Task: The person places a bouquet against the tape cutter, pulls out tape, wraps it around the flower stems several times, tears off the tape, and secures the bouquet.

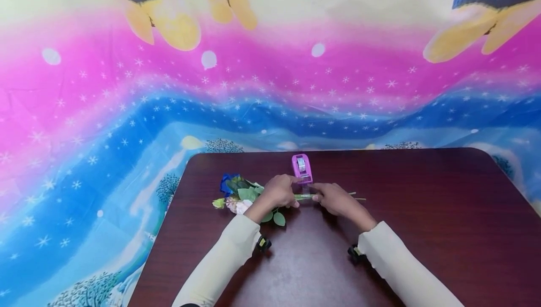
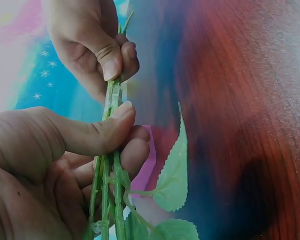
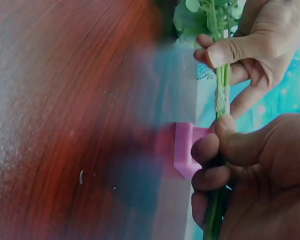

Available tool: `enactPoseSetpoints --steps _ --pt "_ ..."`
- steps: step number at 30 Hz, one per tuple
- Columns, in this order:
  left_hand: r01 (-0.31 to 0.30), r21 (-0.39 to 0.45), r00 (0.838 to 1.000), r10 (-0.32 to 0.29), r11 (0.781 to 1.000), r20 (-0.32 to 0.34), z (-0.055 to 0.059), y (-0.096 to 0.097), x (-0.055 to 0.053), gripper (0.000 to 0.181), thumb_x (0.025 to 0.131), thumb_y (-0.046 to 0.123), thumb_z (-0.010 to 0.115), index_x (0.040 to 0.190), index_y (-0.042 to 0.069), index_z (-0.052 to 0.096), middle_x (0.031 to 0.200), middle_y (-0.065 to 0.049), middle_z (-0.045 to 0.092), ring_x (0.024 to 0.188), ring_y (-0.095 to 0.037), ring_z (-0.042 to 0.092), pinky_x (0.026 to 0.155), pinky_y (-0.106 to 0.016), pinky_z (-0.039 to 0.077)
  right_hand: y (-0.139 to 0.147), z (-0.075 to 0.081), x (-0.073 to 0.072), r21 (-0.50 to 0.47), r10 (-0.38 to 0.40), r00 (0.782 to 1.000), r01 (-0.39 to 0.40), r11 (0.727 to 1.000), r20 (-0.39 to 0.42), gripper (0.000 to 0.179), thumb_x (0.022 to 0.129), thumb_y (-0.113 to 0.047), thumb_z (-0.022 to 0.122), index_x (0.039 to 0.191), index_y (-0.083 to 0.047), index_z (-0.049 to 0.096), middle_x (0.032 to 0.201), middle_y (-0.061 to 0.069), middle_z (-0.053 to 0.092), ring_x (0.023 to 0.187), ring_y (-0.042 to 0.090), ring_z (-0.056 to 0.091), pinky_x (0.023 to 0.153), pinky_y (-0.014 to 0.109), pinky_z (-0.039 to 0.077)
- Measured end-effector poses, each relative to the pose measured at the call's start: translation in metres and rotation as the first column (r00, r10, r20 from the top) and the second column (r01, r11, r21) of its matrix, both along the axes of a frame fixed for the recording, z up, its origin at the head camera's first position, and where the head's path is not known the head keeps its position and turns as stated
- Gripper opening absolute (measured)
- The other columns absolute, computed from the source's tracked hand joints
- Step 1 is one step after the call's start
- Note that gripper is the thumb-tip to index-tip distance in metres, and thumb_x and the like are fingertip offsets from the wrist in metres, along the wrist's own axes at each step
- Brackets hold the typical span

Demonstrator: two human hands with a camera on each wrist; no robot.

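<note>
A bunch of flowers with a blue rose [image 1: 228,183], pale pink and white blooms and green leaves [image 1: 247,194] lies on its side, heads to the left. My left hand [image 1: 280,190] grips its green stems [image 2: 106,192] near the leaves, thumb across them in the left wrist view. Farther down the stems my right hand [image 1: 336,199] pinches them between thumb and fingers. Between the hands, clear tape [image 3: 221,101] is wrapped around the stems. Just behind the hands stands a pink tape dispenser [image 1: 302,168] with a roll in it.
The dark reddish-brown table [image 1: 422,213] has rounded far corners. Behind it hangs a colourful printed cloth [image 1: 270,81] with snowflakes and trees. Small white scraps [image 3: 81,177] lie on the tabletop in the right wrist view.
</note>
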State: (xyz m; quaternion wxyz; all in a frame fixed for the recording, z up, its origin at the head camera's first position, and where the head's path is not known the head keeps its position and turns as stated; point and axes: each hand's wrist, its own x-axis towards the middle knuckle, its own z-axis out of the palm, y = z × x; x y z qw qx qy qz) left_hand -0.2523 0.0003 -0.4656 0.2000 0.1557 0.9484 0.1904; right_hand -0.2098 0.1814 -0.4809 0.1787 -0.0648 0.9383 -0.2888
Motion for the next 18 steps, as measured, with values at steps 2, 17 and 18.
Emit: enactPoseSetpoints --steps 2,17,18 --pt "0.007 -0.010 1.000 -0.007 1.000 -0.014 0.001 0.000 0.000 0.079 0.076 0.025 0.092 0.147 0.025 0.057 0.051 0.001 0.063 0.050 -0.012 0.060 0.065 -0.027 0.048 -0.001 0.001 0.000 0.012 -0.005 1.000 0.005 1.000 -0.021 0.049 0.106 -0.018 0.055 0.154 -0.011 0.047 0.103 0.016 0.069 0.081 0.022 0.058 0.080 0.039 0.050" --pt "0.053 -0.018 0.998 -0.054 0.998 -0.012 0.012 -0.011 0.000 0.072 0.079 0.018 0.089 0.144 0.025 0.061 0.048 0.003 0.051 0.048 -0.011 0.049 0.053 -0.025 0.043 -0.015 0.004 0.012 0.017 0.018 0.987 -0.015 1.000 -0.160 0.025 0.105 -0.017 0.056 0.126 -0.009 0.069 0.114 0.009 0.075 0.103 0.026 0.069 0.092 0.050 0.052" --pt "0.056 -0.015 0.998 -0.056 0.998 -0.007 0.013 -0.012 0.000 0.070 0.079 0.018 0.089 0.143 0.024 0.062 0.049 0.003 0.050 0.049 -0.011 0.048 0.053 -0.025 0.043 -0.016 0.004 0.013 0.017 0.020 0.985 -0.017 1.000 -0.171 0.022 0.105 -0.017 0.057 0.121 -0.009 0.071 0.109 0.007 0.075 0.098 0.023 0.069 0.090 0.049 0.052"
